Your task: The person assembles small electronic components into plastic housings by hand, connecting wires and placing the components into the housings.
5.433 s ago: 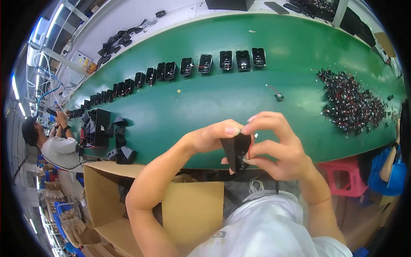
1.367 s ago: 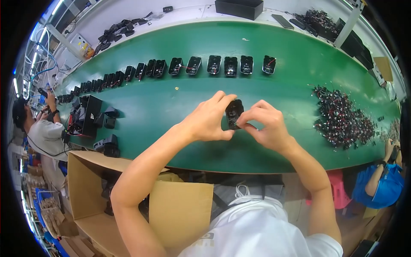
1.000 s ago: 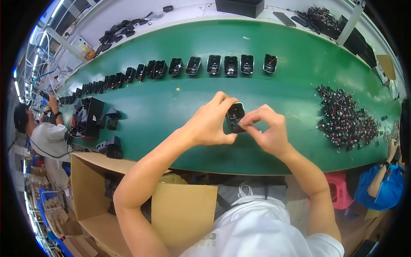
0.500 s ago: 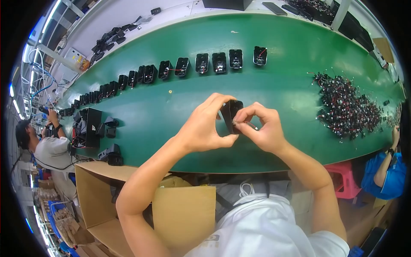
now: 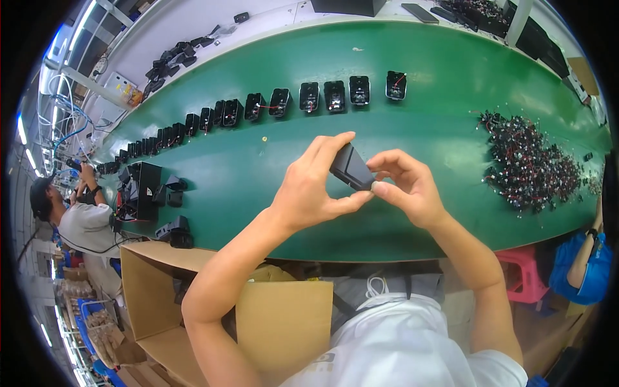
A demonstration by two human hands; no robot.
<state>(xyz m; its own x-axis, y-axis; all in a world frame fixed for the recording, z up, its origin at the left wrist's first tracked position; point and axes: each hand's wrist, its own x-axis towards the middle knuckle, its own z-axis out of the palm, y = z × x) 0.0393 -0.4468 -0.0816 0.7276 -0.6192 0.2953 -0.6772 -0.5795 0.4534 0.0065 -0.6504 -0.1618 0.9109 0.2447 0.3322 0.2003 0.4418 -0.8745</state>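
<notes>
Above the near middle of the green table, my left hand (image 5: 313, 177) grips a black plastic housing (image 5: 352, 169) between thumb and fingers. The housing is tilted, with a smooth, ridged outer face showing; its inside is turned out of sight. My right hand (image 5: 407, 187) has its thumb and fingertips closed at the housing's right-hand corner. Anything small between those fingertips is hidden. Beyond my hands, similar open black housings (image 5: 309, 97) stand in a long curved row, a few with red wires showing.
A heap of small black parts with red wires (image 5: 525, 161) covers the table's right side. At left are a black box (image 5: 143, 187) and loose black housings (image 5: 174, 229). An open carton (image 5: 284, 322) sits below the near edge. Co-workers (image 5: 80, 219) are at both sides.
The housing has been turned, so its smooth outer face shows instead of the open side. My right fingers have shifted to its corner; the small light piece they held is no longer visible.
</notes>
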